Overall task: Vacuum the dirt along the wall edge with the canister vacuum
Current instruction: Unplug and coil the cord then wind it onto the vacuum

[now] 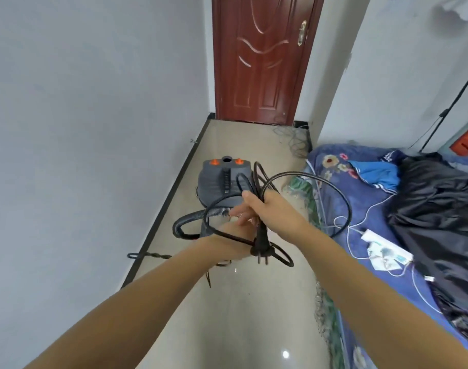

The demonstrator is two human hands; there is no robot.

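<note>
A grey canister vacuum (217, 182) with two orange buttons stands on the glossy floor near the left wall's black baseboard (171, 195). Its ribbed black hose (190, 222) curls in front of it. My right hand (275, 209) grips a coiled black power cord (344, 198) above the vacuum, and wide loops hang off to the right. The plug (260, 246) dangles below the coil. My left hand (227, 241) is just under the right one, its blurred fingers on the cord strands, with one strand crossing its wrist.
A closed brown door (262, 62) ends the narrow corridor, with tangled cables (294, 139) on the floor beside it. A bed (360, 161) with a blue floral cover, a white power strip (384, 246) and dark cloth (440, 209) fills the right. A twisted dark cord (150, 255) lies by the baseboard.
</note>
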